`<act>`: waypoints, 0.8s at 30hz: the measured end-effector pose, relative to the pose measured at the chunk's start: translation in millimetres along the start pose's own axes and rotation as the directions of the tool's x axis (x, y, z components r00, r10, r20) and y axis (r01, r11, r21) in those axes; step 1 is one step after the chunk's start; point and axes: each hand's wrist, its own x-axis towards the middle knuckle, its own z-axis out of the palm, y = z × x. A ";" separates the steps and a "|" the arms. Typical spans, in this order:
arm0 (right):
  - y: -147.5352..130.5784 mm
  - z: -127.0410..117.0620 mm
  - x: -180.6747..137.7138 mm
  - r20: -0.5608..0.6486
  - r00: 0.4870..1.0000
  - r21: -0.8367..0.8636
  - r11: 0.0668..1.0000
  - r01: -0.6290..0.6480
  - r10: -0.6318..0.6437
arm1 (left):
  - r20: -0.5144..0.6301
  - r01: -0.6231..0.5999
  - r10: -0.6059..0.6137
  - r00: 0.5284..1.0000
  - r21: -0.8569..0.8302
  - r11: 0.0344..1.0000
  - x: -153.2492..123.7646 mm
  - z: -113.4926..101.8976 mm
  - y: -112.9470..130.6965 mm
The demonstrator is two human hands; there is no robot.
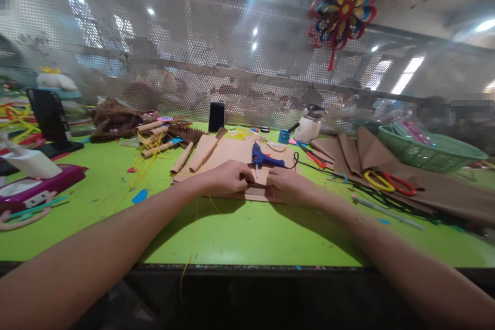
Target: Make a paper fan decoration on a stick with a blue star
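Observation:
A sheet of brown kraft paper [237, 149] lies flat on the green table in front of me. At its near edge, my left hand [228, 178] is closed with the fingers curled in against the paper. Opposite it, my right hand [290, 185] is closed in the same way, a short gap apart. Between them runs a narrow folded-looking strip of brown paper [256, 197], pinched by both hands; the fingertips are partly hidden. Just beyond my hands a blue hot glue gun [266, 158] rests on the paper, nozzle towards me, its black cord trailing right.
On the left are rolled brown paper pieces [158, 148], yellow strands and a purple power strip [38, 185]. Scissors [390, 182], more brown paper [359, 157] and a green basket [433, 152] lie right. A phone [216, 116] and a white jar [308, 126] stand behind.

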 end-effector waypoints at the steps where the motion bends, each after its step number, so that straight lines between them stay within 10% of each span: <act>1: -0.3 -0.8 0.4 -0.025 1.000 0.001 1.000 -0.006 0.006 | -0.017 0.034 -0.035 0.999 -0.062 0.998 0.8 -1.2 0.2; 11: -5.7 0.8 4.7 -0.254 0.964 -0.197 0.980 0.023 -0.073 | 0.189 0.209 -0.130 0.973 -0.496 0.843 -4.7 -11.6 14.6; 16: -6.3 -5.0 4.2 -0.301 0.953 0.058 0.997 0.040 -0.021 | 0.186 0.232 -0.152 0.971 -0.555 0.799 -4.2 -6.8 10.3; 24: -2.6 -1.6 3.9 -0.268 0.962 0.320 0.947 0.030 0.060 | 0.025 0.087 -0.083 0.996 -0.267 0.960 -2.1 4.3 10.5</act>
